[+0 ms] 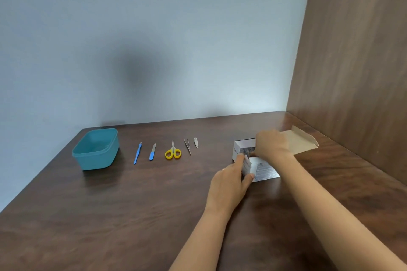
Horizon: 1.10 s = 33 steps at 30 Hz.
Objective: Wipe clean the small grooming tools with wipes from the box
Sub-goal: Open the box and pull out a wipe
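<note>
box [239, 149] right of centre | flap pinched by left hand [229, 182] | right hand [272, 145] set over opening, finger state cannot be told | grooming tools [173, 149] lined leftward, nearer left hand

A plain home room: dark wooden table [110, 215] against a pale blue wall [154, 39].

The left forearm [202, 242] and the right forearm [330, 211] are bare right to the frame's lower edge. The left hand [229, 185] wears what seems a thin, pale ring [222, 169] on one finger. The right hand [272, 145] is bare, wrist included.
</note>
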Each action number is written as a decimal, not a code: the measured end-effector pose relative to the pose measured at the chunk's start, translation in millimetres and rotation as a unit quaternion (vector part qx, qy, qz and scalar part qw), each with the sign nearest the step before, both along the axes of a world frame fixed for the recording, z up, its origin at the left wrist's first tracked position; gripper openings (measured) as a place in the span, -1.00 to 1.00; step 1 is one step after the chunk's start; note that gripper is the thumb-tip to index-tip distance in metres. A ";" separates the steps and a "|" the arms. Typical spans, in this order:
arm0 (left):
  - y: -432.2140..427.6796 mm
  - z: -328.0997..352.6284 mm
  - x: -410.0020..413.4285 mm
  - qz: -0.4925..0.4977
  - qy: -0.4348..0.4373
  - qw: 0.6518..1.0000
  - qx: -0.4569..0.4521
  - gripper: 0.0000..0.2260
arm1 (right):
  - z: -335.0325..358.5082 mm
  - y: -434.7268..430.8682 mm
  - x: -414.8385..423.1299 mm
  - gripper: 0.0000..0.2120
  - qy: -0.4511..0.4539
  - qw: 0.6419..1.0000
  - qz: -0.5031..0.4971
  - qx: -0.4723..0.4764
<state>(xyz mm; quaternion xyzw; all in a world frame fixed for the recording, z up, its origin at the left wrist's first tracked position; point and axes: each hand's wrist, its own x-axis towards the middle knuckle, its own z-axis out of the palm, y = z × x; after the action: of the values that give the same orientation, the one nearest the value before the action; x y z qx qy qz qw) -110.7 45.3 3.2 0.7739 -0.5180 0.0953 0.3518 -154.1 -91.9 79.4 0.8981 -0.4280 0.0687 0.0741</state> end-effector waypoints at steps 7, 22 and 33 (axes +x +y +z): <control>-11.7 -5.5 5.2 0.011 -0.041 0.999 -0.016 -0.52 | -9.1 -6.0 7.6 -0.71 0.016 0.999 -0.040 -0.030; -17.1 -7.8 7.5 0.030 -0.122 0.992 -0.025 -0.56 | 2.1 -15.5 -25.1 -0.82 -0.317 0.938 -0.026 0.141; -15.1 -8.6 10.0 -0.006 -0.016 1.000 -0.022 -0.49 | 6.1 4.6 -27.3 -0.85 -0.590 0.785 0.048 0.184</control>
<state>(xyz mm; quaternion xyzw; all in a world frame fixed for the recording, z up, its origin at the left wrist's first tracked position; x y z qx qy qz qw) -100.6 30.2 -5.4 0.7613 -0.5256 0.1173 0.3613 -181.4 -87.3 85.4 0.6988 -0.3492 0.5084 -0.3624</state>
